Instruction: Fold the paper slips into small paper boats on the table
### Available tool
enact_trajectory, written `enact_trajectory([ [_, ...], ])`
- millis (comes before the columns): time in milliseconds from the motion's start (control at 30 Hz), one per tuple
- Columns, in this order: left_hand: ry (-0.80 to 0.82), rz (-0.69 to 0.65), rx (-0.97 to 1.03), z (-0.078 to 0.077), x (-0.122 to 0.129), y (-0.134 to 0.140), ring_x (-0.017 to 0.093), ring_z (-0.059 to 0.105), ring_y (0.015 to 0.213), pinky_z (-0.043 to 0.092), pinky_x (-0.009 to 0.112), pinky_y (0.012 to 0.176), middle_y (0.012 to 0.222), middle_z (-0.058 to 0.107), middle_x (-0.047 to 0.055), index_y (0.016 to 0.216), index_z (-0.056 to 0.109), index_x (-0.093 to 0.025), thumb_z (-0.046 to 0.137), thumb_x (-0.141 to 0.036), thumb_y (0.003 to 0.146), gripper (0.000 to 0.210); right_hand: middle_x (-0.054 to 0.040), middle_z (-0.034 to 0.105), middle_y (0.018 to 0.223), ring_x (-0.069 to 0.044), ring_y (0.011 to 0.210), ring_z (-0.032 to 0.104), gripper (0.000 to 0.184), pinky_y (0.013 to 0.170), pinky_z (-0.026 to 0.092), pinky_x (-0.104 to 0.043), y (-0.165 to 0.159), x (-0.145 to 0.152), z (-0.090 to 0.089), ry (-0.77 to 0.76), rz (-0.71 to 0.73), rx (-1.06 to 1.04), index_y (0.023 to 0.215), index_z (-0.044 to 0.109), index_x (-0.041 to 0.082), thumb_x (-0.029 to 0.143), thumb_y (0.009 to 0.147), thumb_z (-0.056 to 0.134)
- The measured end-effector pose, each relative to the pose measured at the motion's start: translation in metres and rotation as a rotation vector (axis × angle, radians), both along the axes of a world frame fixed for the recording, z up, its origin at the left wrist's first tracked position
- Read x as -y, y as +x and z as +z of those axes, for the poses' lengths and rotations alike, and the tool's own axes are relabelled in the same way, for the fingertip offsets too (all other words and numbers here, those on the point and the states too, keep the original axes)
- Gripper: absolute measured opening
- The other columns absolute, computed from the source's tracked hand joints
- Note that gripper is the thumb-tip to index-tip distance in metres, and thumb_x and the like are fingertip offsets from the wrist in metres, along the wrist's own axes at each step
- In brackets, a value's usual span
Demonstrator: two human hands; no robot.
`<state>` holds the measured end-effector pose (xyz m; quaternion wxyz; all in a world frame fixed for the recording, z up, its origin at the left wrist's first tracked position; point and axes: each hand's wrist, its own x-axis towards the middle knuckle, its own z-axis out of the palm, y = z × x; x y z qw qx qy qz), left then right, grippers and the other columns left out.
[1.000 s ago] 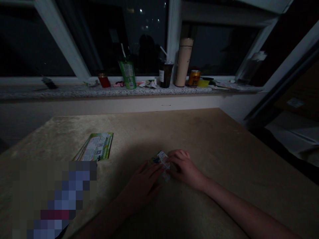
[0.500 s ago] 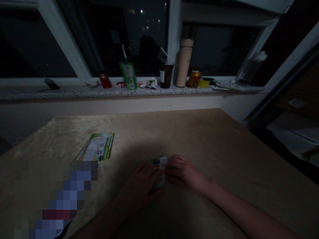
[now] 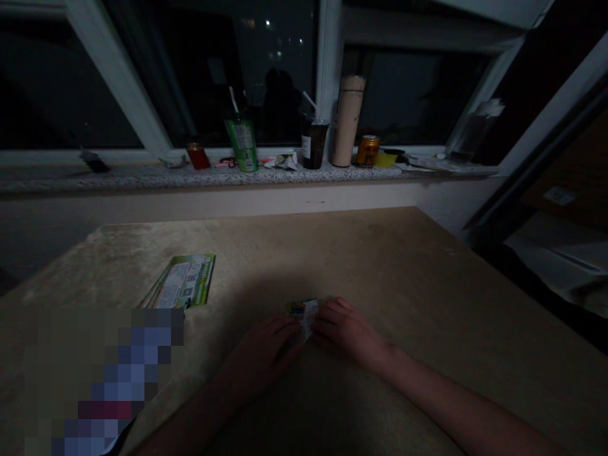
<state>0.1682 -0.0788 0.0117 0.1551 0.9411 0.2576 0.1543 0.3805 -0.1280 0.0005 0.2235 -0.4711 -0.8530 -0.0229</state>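
Observation:
A small printed leaflet [image 3: 310, 309] with white, green and dark patches lies on the table between my two hands, partly covered by them. My left hand [image 3: 263, 345] reaches it from the left, with fingers together and the thumb close to its near edge. On the other side, my right hand [image 3: 342, 326] has curled fingers closed at the leaflet's right edge. The light is dim and the fingertips are partly hidden. A fanned stack of green and white leaflets [image 3: 187, 282] lies farther left.
A blurred-out blue and grey patch [image 3: 128, 373] covers something at the table's left. Behind the table [image 3: 380, 253], the windowsill holds a green cup [image 3: 244, 145], a dark cup [image 3: 313, 145], a beige flask [image 3: 348, 120], an orange can [image 3: 368, 152] and a red jar [image 3: 197, 155].
My left hand has drawn slightly back and left, its fingers now closer together, baring more of the leaflet. My right hand has hardly moved. The whole view has shifted slightly.

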Motion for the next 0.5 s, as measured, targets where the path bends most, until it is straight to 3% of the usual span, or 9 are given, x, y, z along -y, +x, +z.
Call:
enact_trajectory([
  [233,-0.127,0.051,0.054,0.0049,-0.0031,0.0029,0.019,0.058,0.107,0.046,0.035,0.094,0.119,0.060,0.003,0.112,0.060,-0.024,0.044,-0.032,0.096,0.024,-0.0026,0.062,0.085,-0.018,0.087,0.052,0.012,0.079,0.034,-0.031,-0.0003,-0.0007,-0.0053,-0.085,-0.124,-0.174,0.083,0.066,0.021,0.033,0.084,0.063],
  [500,-0.141,0.125,0.084,0.0002,-0.0039,0.0025,0.023,0.057,0.107,0.046,0.039,0.093,0.114,0.062,0.005,0.113,0.057,-0.022,0.048,-0.031,0.093,0.024,0.0009,0.059,0.077,-0.015,0.082,0.052,0.024,0.076,0.029,-0.029,-0.0023,-0.0086,-0.0026,-0.217,-0.322,-0.333,0.068,0.059,0.018,0.037,0.082,0.067],
])
